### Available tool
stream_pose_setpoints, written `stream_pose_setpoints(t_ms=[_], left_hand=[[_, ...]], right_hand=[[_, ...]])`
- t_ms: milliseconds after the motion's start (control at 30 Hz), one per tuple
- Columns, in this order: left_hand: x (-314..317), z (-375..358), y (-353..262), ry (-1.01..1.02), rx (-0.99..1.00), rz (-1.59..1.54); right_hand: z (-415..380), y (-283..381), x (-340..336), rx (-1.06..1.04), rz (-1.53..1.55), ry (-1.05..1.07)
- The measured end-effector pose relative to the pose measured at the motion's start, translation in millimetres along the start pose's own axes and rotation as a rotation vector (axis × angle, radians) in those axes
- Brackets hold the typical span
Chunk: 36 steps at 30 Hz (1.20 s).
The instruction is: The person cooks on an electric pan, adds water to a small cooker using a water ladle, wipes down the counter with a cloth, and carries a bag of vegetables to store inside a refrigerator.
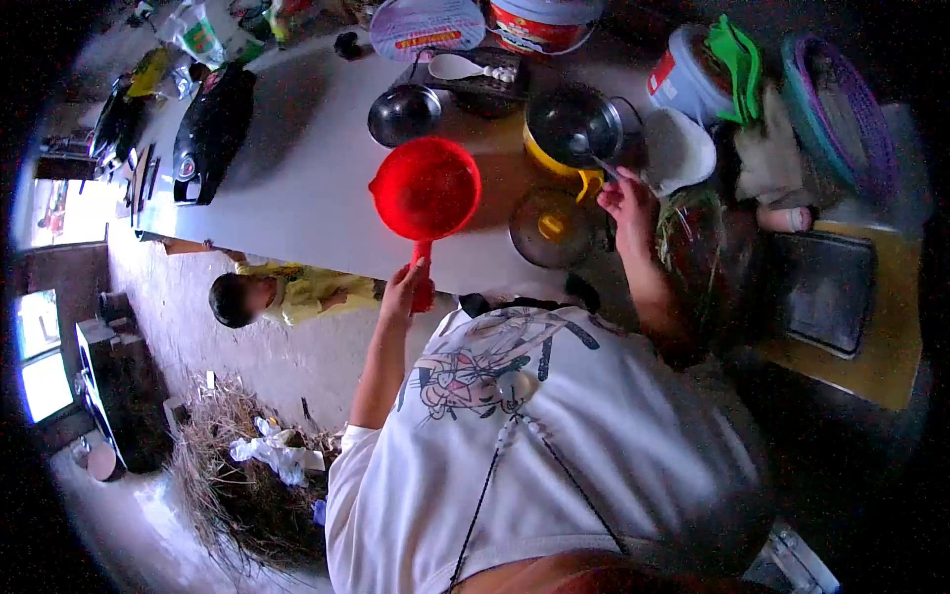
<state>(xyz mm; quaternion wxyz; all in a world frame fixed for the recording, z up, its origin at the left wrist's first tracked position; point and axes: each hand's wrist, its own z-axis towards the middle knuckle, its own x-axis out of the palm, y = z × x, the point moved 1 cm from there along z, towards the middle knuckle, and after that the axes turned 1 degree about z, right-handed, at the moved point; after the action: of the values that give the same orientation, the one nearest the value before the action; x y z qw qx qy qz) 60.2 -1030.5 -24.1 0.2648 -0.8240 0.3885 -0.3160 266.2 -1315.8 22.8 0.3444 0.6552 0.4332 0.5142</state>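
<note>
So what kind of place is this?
Probably a simple home kitchen, perhaps in the countryside: there's a round yellow pot with a dark inside, a red plastic dipper in the left hand, and a pile of dry brown straw on the floor.

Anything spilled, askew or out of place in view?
On the floor, crumpled white plastic lies on the loose brown straw heap, looking like stray litter. No spill shows on the pale table.

Gap between ladle [426,188] and pot [550,160], lid [550,229] nearby
</note>
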Motion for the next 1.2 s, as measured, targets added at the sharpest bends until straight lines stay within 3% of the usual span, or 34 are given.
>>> stream_pose_setpoints(t_ms=[67, 267, 333, 367, 400, 467, 600, 700, 733, 800, 867, 933, 967, 1000, 1033, 1067, 1133, 1200], left_hand=[[-4, -2, -3, -0.091, 0.049, -0.016], [-21, 8, -4, -0.057, 0.015, -0.061], [-22, 11, -3, -0.056, 0.047, -0.106], [-29, 15, -2, 0.059, 0.036, -0.090], [-31, 17, 1, 0.060, 0.030, -0.088], [-28, 18, 0, 0.057, 0.060, -0.099], [-19, 15, -7, 0.035, 0.047, -0.078], [-10, 6, -13, -0.091, 0.065, -0.078], [-16, 10, -11, -0.007, 0.059, -0.066], [-19, 9, -11, 0.083, 0.054, -0.052], [-18, 8, -11, 0.069, 0.009, -0.088], [-22, 13, -8, 0.081, -0.012, -0.111], [-24, 15, -6, 0.091, -0.033, -0.128], [-24, 16, -6, 0.092, -0.031, -0.137], [-24, 15, -6, 0.075, -0.030, -0.109], [-23, 15, -6, 0.059, -0.027, -0.079], [-21, 13, -9, 0.079, -0.019, -0.088], [-21, 14, -10, 0.102, -0.006, -0.094]], right_hand=[[-3, -3, 5, 0.023, -0.055, -0.025], [-5, -12, 17, 0.173, -0.075, 0.006], [-15, -9, 9, 0.103, -0.356, 0.020], [-17, -23, 1, -0.070, -0.362, -0.081], [-21, -29, -6, -0.067, -0.363, -0.087], [-32, -36, -12, -0.549, -0.972, 0.347], [-22, -110, -22, -0.626, -1.305, 0.335], [0, -153, -40, -0.676, -1.406, 0.306], [-1, -144, -34, -0.684, -1.407, 0.300], [-22, -104, -13, -0.387, -1.339, 0.429], [-25, -77, -3, -0.516, -1.324, 0.415], [-16, -62, -4, -0.270, -0.916, 0.567], [-21, -16, 20, -0.085, -0.841, 0.603], [-9, -13, 13, -0.060, -0.756, 0.521], [-3, 14, 28, -0.202, -0.696, 0.529], [11, 17, 23, -0.027, -0.562, 0.422], [38, 37, 39, -0.461, -0.907, 0.335], [53, 56, 62, -0.530, -1.080, 0.332]])
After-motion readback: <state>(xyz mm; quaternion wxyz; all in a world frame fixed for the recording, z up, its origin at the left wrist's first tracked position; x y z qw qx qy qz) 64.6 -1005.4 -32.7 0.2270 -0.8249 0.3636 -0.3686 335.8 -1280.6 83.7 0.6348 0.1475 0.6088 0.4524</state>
